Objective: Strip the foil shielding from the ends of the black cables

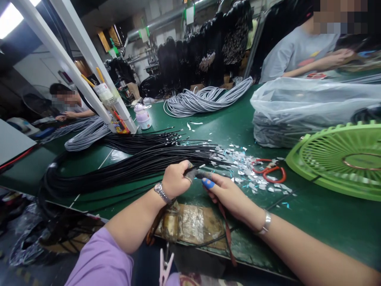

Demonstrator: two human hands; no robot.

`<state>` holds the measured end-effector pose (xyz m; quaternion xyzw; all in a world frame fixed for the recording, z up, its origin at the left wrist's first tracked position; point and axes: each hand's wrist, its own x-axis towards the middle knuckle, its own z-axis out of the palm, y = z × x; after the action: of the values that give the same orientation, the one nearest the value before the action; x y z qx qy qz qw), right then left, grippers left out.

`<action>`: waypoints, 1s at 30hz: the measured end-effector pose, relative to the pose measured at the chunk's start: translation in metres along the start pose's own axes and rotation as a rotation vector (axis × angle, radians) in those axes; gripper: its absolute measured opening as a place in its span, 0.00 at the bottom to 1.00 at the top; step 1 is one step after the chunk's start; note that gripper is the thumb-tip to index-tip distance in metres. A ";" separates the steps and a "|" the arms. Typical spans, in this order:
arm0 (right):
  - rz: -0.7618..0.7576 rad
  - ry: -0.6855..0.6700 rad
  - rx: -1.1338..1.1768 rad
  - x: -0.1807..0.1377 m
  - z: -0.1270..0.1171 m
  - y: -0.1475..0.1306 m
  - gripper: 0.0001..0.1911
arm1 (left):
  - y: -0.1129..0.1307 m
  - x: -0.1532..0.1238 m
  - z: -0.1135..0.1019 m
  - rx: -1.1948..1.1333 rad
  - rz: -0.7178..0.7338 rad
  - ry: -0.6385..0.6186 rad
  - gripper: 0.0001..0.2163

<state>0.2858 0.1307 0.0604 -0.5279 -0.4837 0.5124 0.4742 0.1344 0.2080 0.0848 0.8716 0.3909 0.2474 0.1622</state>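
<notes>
My left hand (pixel 175 179) is closed in a fist around a black cable (pixel 149 165) from the big bundle of black cables (pixel 125 159) lying across the green table (pixel 312 210). My right hand (pixel 228 194) meets it from the right, fingers pinched on the cable's end; its thumb wears a blue cover (pixel 207 183). Red-handled scissors (pixel 269 171) lie just right of my hands among several silver foil scraps (pixel 238 159). Both wrists carry metal bands.
A green fan grille (pixel 342 159) lies at the right, a clear plastic bag of grey cables (pixel 309 107) behind it. Grey cable coils (pixel 208 99) and a small pale bottle (pixel 143 116) sit farther back. Two other people work at the table's far left and far right.
</notes>
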 end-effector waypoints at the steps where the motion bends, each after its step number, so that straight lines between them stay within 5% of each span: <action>1: 0.031 0.009 0.048 -0.001 0.001 -0.001 0.19 | 0.000 0.000 0.000 0.029 0.010 -0.006 0.04; 24: 0.107 0.020 0.200 0.000 0.004 -0.004 0.23 | 0.004 -0.004 0.000 0.363 0.132 -0.089 0.09; 30: 0.071 0.051 0.155 0.000 0.002 -0.006 0.23 | -0.002 -0.005 0.005 0.308 0.215 0.009 0.11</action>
<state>0.2839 0.1307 0.0660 -0.5192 -0.4113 0.5512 0.5075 0.1333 0.2048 0.0782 0.9217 0.3296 0.2045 -0.0023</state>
